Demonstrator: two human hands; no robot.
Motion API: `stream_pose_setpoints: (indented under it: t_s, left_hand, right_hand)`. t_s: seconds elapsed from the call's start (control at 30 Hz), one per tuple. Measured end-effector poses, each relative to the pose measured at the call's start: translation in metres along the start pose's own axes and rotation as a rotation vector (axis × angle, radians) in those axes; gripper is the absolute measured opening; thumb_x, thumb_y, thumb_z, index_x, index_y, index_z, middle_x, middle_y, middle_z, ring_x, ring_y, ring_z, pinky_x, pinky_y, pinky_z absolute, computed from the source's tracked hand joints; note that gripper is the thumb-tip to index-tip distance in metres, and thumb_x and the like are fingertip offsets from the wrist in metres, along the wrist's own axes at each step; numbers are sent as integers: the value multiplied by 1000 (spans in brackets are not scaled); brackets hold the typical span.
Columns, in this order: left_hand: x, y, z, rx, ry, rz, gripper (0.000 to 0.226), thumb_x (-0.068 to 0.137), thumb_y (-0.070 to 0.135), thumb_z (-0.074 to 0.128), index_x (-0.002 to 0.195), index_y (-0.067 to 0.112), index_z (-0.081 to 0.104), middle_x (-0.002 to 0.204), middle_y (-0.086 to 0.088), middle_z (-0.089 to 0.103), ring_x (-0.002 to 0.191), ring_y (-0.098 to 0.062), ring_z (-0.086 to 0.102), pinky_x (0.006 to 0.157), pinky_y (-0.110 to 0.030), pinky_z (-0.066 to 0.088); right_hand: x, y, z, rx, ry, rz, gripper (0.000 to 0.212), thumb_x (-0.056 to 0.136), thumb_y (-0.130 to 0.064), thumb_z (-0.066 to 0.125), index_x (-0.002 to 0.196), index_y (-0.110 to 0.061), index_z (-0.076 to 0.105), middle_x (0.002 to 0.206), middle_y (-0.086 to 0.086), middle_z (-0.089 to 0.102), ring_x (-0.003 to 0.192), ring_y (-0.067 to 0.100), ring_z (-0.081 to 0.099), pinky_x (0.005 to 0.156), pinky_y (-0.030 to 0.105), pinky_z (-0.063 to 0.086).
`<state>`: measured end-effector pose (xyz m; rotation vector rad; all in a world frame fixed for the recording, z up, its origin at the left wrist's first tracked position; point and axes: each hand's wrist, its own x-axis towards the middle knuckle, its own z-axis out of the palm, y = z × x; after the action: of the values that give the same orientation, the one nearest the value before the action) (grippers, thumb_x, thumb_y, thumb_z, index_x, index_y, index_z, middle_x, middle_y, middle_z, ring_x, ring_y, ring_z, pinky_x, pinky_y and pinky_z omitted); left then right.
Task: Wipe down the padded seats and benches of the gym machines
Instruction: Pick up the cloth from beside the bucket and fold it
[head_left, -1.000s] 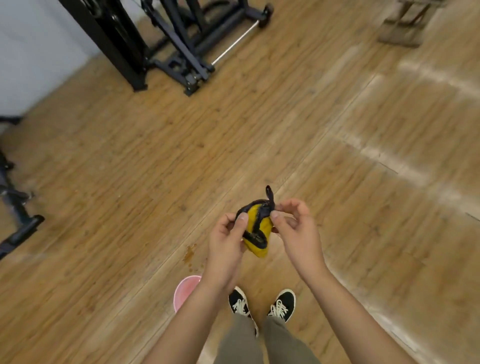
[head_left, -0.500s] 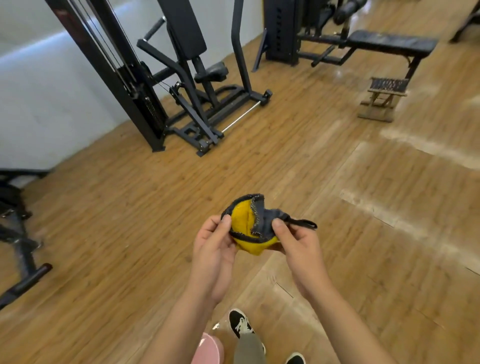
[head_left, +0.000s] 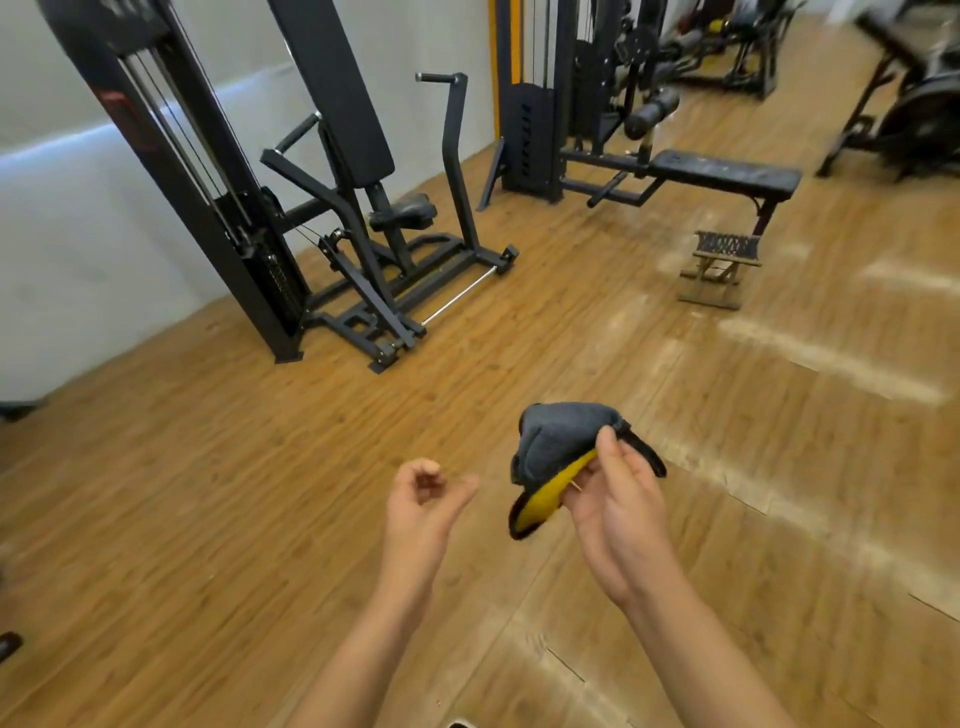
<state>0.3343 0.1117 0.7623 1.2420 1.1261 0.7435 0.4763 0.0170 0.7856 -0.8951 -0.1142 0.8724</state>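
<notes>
A grey and yellow cleaning cloth (head_left: 558, 447) with a black strap hangs in front of me, pinched by my right hand (head_left: 615, 493) at its right edge. My left hand (head_left: 423, 501) is apart from the cloth, to its left, fingers curled and holding nothing. A black seated machine stands at the upper left, with a long padded backrest (head_left: 337, 98) and a small padded seat (head_left: 408, 213). A flat padded bench (head_left: 724, 171) stands at the upper right.
A low wooden stool (head_left: 719, 265) sits on the wood floor before the bench. A weight stack tower (head_left: 535, 104) and more machines line the back. A white wall runs along the left.
The view has lifted from the floor toward the machines. My left hand has let go of the cloth, which my right hand now holds alone, turned grey side up.
</notes>
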Motion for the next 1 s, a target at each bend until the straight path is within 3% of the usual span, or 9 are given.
stream_pose_setpoints:
  t_s: [0.1, 0.2, 0.3, 0.37, 0.5, 0.67, 0.77, 0.83, 1.0]
  left_hand:
    - [25, 15, -2, 99, -371, -68, 61, 71, 62, 69, 123, 31, 57, 115, 12, 67, 105, -3, 63, 93, -33, 52]
    - [41, 22, 7, 119, -636, -222, 55, 84, 62, 67, 116, 17, 67, 110, 0, 73, 97, -10, 67, 91, -34, 50]
    - [59, 17, 13, -17, -560, -201, 38, 94, 31, 65, 110, -4, 65, 101, -20, 71, 87, -21, 65, 82, -35, 52]
    - [71, 19, 12, -56, -485, -97, 23, 96, 16, 62, 103, -7, 61, 87, -18, 68, 79, -21, 65, 73, -35, 54]
    - [96, 35, 10, 67, -387, 155, 14, 98, 16, 61, 85, 18, 56, 68, -5, 54, 65, -19, 50, 61, -36, 42]
    - [112, 60, 28, -40, -339, 38, 9, 102, 24, 54, 93, 23, 52, 78, -7, 53, 63, -20, 48, 45, -26, 38]
    - [114, 63, 36, -150, -469, -280, 32, 103, 40, 47, 117, 14, 59, 106, -9, 70, 89, -23, 68, 62, -33, 53]
    - [108, 67, 38, -183, -553, -459, 49, 100, 51, 44, 126, 12, 58, 118, -14, 70, 106, -29, 69, 76, -38, 55]
    - [113, 68, 40, -335, -583, -662, 71, 93, 63, 49, 139, 9, 53, 135, -19, 60, 125, -35, 58, 111, -47, 40]
  right_hand:
    - [16, 0, 15, -40, -13, 17, 41, 100, -28, 45, 129, 0, 55, 121, 17, 69, 113, 29, 66, 91, 42, 56]
    - [26, -2, 24, -87, -35, 23, 41, 101, -27, 44, 129, 2, 54, 120, 18, 68, 116, 29, 65, 95, 43, 55]
    - [38, -1, 27, -165, 25, -23, 36, 102, -28, 44, 122, -2, 59, 117, 14, 70, 115, 25, 65, 98, 45, 53]
    - [47, -6, 21, -256, 130, -70, 35, 103, -31, 45, 120, -5, 60, 115, 10, 71, 113, 23, 66, 95, 44, 53]
    - [64, -17, 7, -619, 217, -139, 39, 105, -37, 44, 107, -3, 62, 98, 17, 72, 91, 28, 70, 76, 45, 56]
    - [85, -20, 5, -768, 224, -147, 46, 105, -42, 42, 100, -1, 62, 89, 4, 66, 81, 12, 62, 74, 36, 50]
    - [92, -10, -4, -777, 231, -20, 45, 103, -53, 37, 112, -18, 63, 111, -4, 69, 102, 13, 66, 90, 46, 57]
    - [91, -4, -8, -769, 210, 81, 41, 102, -56, 34, 109, -27, 63, 111, -5, 69, 105, 15, 66, 88, 53, 57]
    - [101, -26, -8, -305, 41, 445, 44, 102, -54, 40, 116, -21, 65, 114, 4, 74, 103, 25, 70, 79, 45, 57]
